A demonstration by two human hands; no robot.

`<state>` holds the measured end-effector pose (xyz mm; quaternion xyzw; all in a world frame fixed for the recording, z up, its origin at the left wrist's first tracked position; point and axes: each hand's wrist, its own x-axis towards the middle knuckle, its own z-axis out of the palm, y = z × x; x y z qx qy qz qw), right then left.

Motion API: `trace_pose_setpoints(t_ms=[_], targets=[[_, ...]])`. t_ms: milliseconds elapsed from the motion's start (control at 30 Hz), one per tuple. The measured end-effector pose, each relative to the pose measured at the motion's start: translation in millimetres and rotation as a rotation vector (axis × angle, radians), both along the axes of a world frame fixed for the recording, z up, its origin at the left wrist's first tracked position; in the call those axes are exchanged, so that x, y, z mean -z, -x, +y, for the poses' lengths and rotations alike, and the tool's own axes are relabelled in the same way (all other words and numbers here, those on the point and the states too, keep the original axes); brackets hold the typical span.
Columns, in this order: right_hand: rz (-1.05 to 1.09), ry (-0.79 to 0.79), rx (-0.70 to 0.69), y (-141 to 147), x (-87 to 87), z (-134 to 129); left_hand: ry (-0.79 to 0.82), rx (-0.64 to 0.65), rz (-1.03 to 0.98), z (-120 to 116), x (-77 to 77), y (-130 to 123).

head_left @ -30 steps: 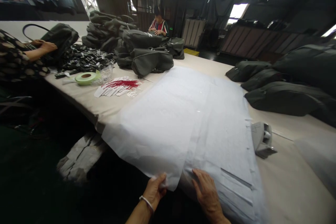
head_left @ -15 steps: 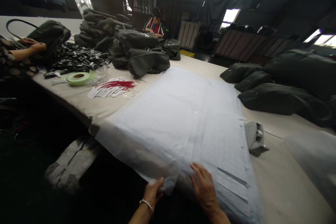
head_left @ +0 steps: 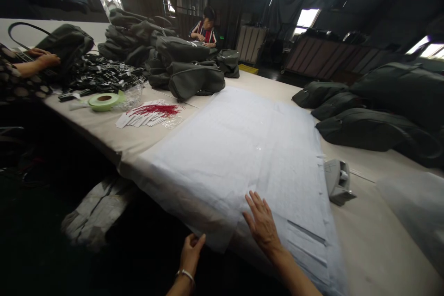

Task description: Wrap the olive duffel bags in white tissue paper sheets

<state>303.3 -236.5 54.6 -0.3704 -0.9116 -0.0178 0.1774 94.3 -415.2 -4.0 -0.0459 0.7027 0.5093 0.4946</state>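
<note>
A stack of translucent white plastic sheets [head_left: 222,148] covers the middle of the table, and its near edge droops over the front. My left hand [head_left: 190,249], with a pale bangle at the wrist, is at that drooping edge. Its thumb and fingers are closed around the edge of the top sheet; the exact grip is partly hidden. Flat on the stack's near part rests my right hand [head_left: 262,224], open, fingers slightly spread. Dark slits show in the stack just right of it.
A grey tape dispenser [head_left: 339,182] stands right of the stack, near dark green bags [head_left: 367,129]. To the left lie tags with red strings [head_left: 152,113], a green tape roll [head_left: 104,101] and piled bags [head_left: 196,81]. One co-worker's hands [head_left: 45,59] handle a bag; another person [head_left: 204,32] sits behind.
My right hand has slid forward and slightly left over the stack. My left hand has shifted a little left, and the sheet's left corner now hangs down along the table edge.
</note>
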Motion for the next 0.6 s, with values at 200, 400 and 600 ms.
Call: trace_pose_setpoints(t_ms=[200, 400, 600], targets=[[-0.03, 0.147, 0.212, 12, -36.1, 133, -0.39, 0.358, 0.866, 14, -60.2, 11], [-0.074, 0.232, 0.223, 40, -13.4, 249, -0.507, 1.024, 0.975, 72, -58.9, -8], [-0.109, 0.399, 0.168, 37, 27.4, 286, -0.372, 1.236, 1.316, 69, -19.8, -4]])
